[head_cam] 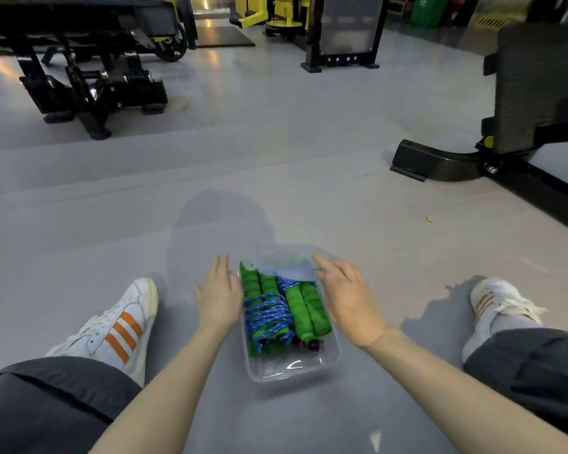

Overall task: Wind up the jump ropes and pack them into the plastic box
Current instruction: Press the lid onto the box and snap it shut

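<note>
A clear plastic box point(289, 368) sits on the grey floor between my legs. Inside lie wound jump ropes: blue cord point(266, 317) coiled around green foam handles point(309, 309), with another pair of green handles point(259, 283) at the far left of the box. A clear lid point(286, 260) lies tilted over the box's far end. My left hand point(218, 293) rests flat against the box's left side, fingers together. My right hand point(348, 296) lies over the right rim, its fingertips touching the lid's edge.
My legs in dark shorts and white sneakers point(118, 326) flank the box. Black gym machines point(89, 77) stand at the far left, a bench base point(440, 162) at the right. A small yellow scrap point(429, 219) lies on the floor.
</note>
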A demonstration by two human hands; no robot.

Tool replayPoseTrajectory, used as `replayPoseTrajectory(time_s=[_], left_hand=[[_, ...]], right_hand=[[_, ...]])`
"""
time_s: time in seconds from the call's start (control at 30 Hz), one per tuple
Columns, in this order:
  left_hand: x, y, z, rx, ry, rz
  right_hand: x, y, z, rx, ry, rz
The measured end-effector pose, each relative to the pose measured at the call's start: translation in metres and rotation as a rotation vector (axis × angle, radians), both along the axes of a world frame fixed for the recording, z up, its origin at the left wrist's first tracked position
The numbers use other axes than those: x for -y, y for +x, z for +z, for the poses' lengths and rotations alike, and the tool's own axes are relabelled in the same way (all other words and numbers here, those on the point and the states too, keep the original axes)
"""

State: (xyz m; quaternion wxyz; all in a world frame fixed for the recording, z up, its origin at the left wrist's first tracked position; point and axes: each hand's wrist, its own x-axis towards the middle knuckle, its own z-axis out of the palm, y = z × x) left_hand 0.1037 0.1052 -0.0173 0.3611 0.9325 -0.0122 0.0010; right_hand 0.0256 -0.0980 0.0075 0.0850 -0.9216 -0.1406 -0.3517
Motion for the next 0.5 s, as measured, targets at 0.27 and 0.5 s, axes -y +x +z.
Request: replayPoseTrajectory(time_s=[0.27, 0.5], left_hand=[[-0.003, -0.004, 0.008, -0.084, -0.111, -0.092], [0.022, -0.012, 0.002, 0.096, 0.601, -0.612]], right_hand=[[-0.027, -0.071, -0.045, -0.107, -0.254, 0.193], [-0.012, -0.094, -0.05, -0.238, -0.411, 0.333]])
